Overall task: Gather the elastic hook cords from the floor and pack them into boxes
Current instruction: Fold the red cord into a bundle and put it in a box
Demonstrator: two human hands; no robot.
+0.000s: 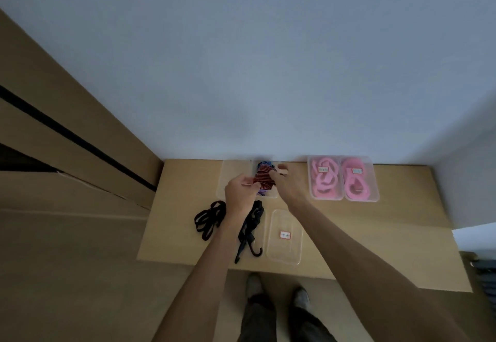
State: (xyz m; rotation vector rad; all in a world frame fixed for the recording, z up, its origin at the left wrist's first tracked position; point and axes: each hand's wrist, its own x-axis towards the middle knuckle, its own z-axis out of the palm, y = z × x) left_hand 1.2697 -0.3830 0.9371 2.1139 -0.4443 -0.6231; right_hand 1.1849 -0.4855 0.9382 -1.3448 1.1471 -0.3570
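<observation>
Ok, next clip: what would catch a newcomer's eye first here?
Probably both hands, left hand and right hand, gripping a red-and-black striped elastic cord bundle over a clear plastic box by the wall. Next, the two clear boxes of coiled pink cords to the right, and the loose black hook cords lying on the tan board near the left forearm.
</observation>
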